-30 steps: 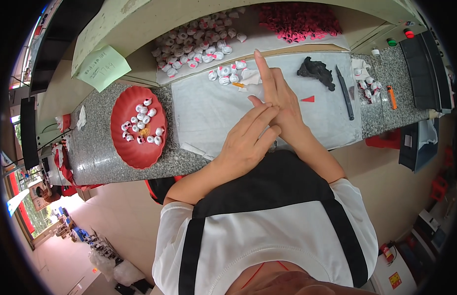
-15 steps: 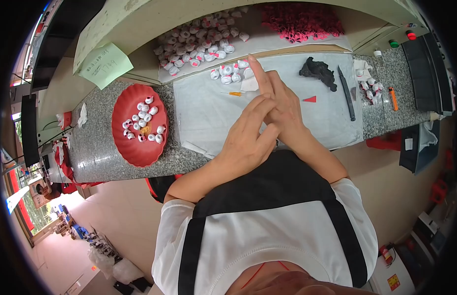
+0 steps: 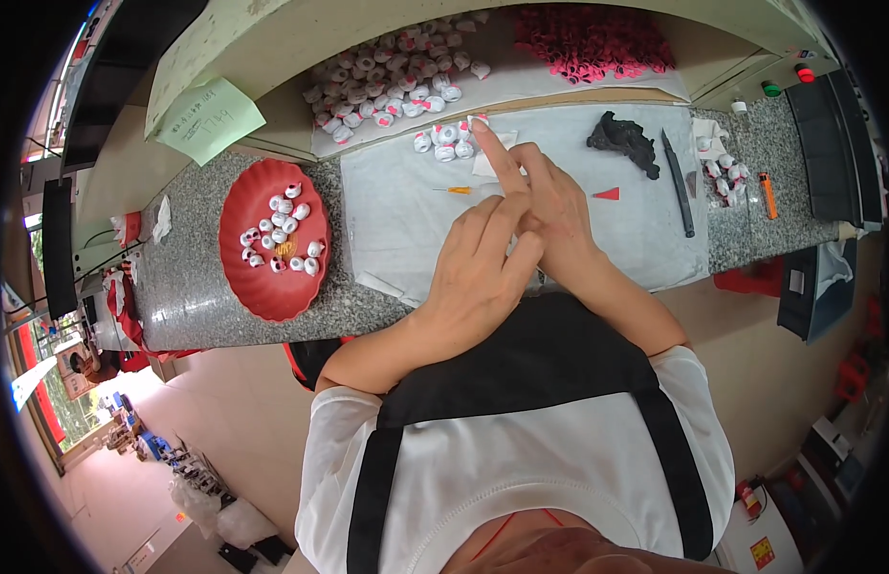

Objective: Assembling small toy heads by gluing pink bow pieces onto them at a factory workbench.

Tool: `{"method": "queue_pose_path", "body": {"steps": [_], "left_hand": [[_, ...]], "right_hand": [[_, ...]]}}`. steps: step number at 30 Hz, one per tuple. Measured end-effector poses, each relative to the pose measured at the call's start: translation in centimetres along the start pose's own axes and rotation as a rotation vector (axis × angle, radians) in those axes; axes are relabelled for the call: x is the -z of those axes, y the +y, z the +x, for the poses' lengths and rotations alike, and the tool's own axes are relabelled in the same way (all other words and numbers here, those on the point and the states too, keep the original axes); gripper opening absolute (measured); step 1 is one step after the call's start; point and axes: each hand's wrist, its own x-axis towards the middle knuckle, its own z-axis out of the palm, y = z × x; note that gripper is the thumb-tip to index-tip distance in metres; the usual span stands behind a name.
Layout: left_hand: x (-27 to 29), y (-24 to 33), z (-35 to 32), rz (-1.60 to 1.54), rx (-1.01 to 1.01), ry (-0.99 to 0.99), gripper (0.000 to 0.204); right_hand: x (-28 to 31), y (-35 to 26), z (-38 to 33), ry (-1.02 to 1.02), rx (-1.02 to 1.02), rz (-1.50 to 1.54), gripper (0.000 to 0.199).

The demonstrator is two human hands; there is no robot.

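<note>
My left hand [image 3: 482, 258] and my right hand [image 3: 559, 215] meet over the white work sheet [image 3: 396, 220]. The right index finger is stretched out toward a small group of white-wrapped pieces with pink patches [image 3: 446, 143], its tip seeming to overlap one of them; its other fingers are partly bent. Against the right palm side, the left fingers are curled and pressed together. Anything pinched between the hands is hidden. An orange-hubbed needle [image 3: 458, 190] lies left of the hands, and a pale paper piece [image 3: 490, 163] sits partly behind the right index finger.
A red scalloped dish [image 3: 236, 239] with several wrapped pieces stands at left. At right lie a red dispensing tip [image 3: 607, 194], a black crumpled lump [image 3: 624, 143], dark tweezers [image 3: 680, 182] and an orange cutter [image 3: 768, 195]. Behind are heaped white pieces [image 3: 387, 81] and pink pieces [image 3: 597, 43].
The right index fingertip has dipped slightly toward me and left, nearer the white pieces. The left fingers stay against the right hand. The whole view has shifted a little.
</note>
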Motion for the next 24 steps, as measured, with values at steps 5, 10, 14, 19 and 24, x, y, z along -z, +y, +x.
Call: {"method": "queue_pose_path", "body": {"steps": [5,10,14,19,24], "left_hand": [[0.3,0.3,0.2,-0.044,-0.012,0.064,0.023],[-0.3,0.4,-0.2,-0.177,-0.094,-0.058,0.019],[-1.0,0.2,-1.2,-0.364,-0.328,-0.148,0.018],[-0.6,-0.1,-0.1,-0.392,-0.194,0.076,0.018],[-1.5,-0.4,-1.6,-0.421,-0.106,0.074,0.018]], "right_hand": [[0.1,0.2,0.0,0.042,-0.009,-0.020,0.061],[0.4,0.3,0.2,-0.017,-0.057,-0.033,0.060],[0.5,0.6,0.8,0.020,-0.081,-0.119,0.065],[1.1,0.2,1.0,0.067,-0.078,0.075,0.061],[0.5,0.8,0.8,0.066,-0.036,-0.024,0.062]]}}
